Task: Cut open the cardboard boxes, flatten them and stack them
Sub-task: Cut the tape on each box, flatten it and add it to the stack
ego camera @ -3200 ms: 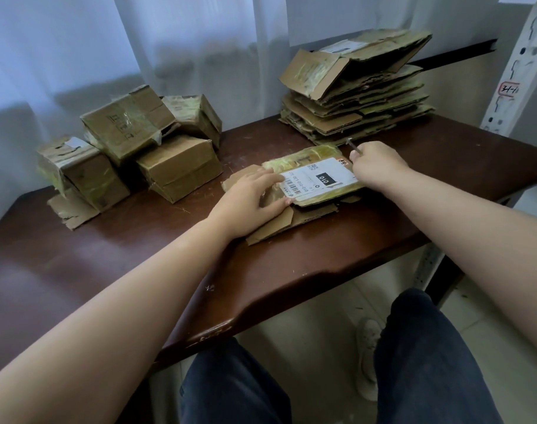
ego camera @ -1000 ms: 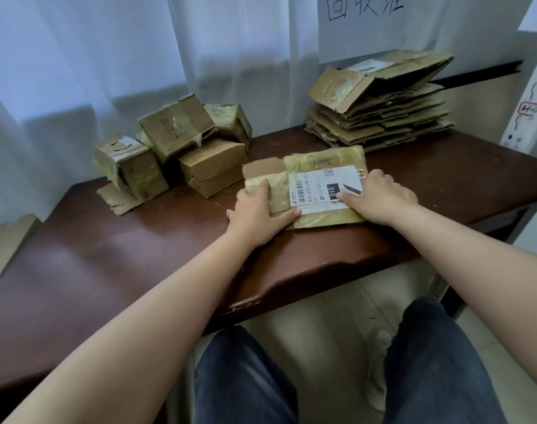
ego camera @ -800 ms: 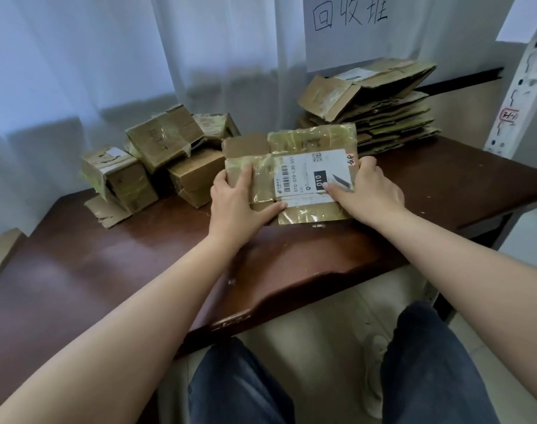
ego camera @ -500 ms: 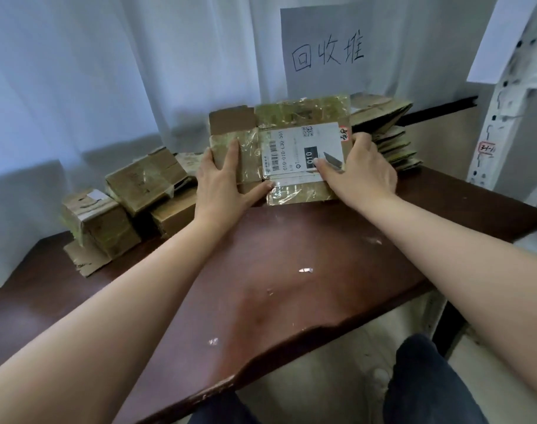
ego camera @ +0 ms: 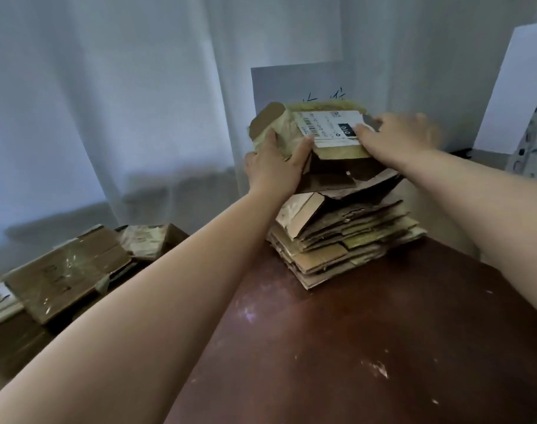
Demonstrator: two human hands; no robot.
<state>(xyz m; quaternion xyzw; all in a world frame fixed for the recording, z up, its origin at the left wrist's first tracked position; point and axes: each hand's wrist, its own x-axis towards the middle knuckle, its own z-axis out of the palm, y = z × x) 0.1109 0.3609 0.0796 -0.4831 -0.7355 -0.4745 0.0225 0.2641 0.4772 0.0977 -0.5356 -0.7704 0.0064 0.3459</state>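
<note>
Flattened box point(ego camera: 314, 130) held just above stack point(ego camera: 343, 237), long axis left-right. Left hand point(ego camera: 273, 165) grip pinches box's left end; right hand point(ego camera: 395, 137) grip pinches right end, blurred. Stack directly beneath, on desk point(ego camera: 368, 347).

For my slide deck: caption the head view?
Both hands hold a flattened box above the cardboard stack.

Flattened taped box point(ego camera: 314, 133) — white label up — held tilted above the stack of flattened cardboard point(ego camera: 343, 237).
</note>
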